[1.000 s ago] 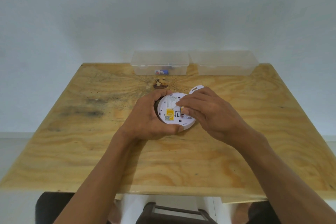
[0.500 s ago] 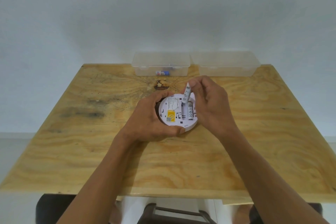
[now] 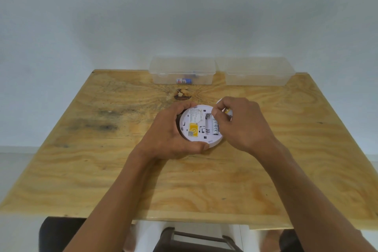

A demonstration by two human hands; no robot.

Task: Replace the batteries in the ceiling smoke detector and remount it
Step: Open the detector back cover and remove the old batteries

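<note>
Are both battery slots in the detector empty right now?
No, one battery still lies in the right slot of the smoke detector; only the slot beside it is empty.

Plain pale wall (image 3: 184,10) behind, evenly lit, no hard shadows. Plywood table (image 3: 102,170) pushed against it, top has dark smudges on the left and a knot near the far edge. Pale floor (image 3: 12,170) visible left of the table. Dark stool (image 3: 196,239) under the near edge.
</note>
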